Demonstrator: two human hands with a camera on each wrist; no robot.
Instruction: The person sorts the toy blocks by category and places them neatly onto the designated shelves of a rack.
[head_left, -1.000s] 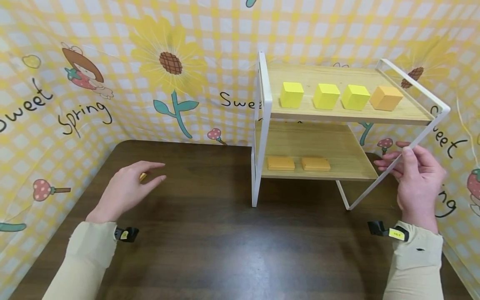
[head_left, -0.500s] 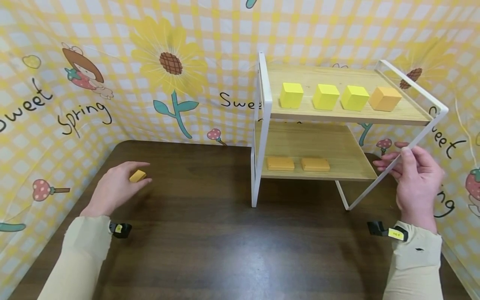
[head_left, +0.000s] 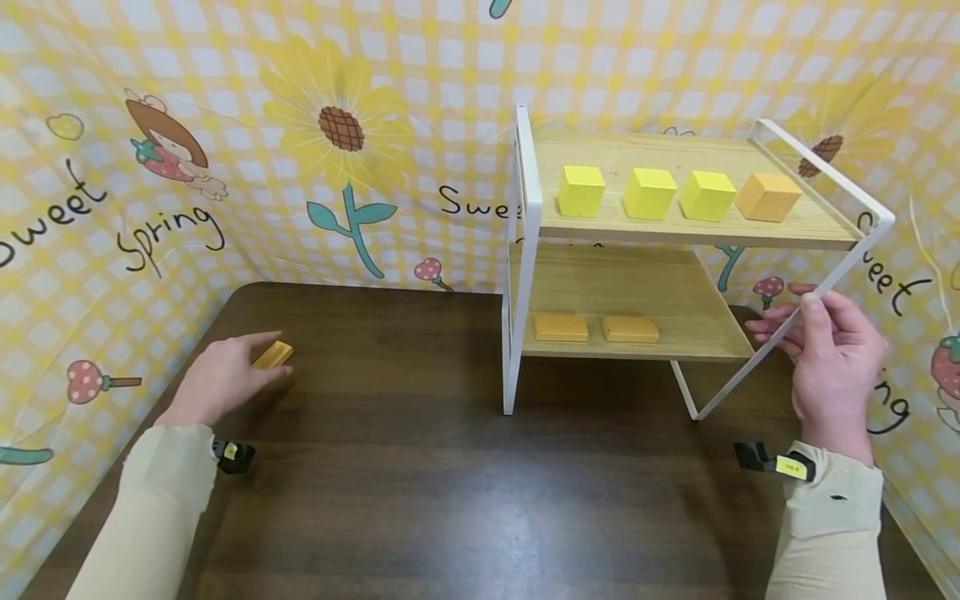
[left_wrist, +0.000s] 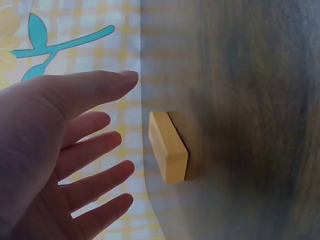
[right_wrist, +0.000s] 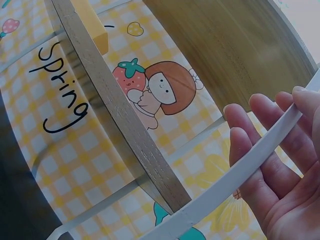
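In the head view, my left hand (head_left: pixel 217 379) is beside a small orange rectangular block (head_left: pixel 275 355) on the table at left. Its thumb and fingers are parted and extended; the left wrist view puts the block (left_wrist: pixel 167 147) just beyond the fingertips, apart from them. At the right, my right hand (head_left: pixel 840 358) holds the slanted white post (head_left: pixel 846 268) of a two-tier shelf, thumb in front and fingers behind. The right wrist view has the fingers (right_wrist: pixel 270 150) loosely curled around that white bar (right_wrist: pixel 235 175).
On the upper board (head_left: pixel 637 150) stand several cubes: yellow ones (head_left: pixel 649 194) and an orange one (head_left: pixel 768 197) at the right. Two flat orange blocks (head_left: pixel 561 327) lie on the lower board (head_left: pixel 622 283). Checked cloth (head_left: pixel 420 100) hangs around the dark table (head_left: pixel 420 475).
My left hand has moved left and slightly down, and more of the orange block now shows beside it. The right hand stays on the post, with the shelf hardly shifted.
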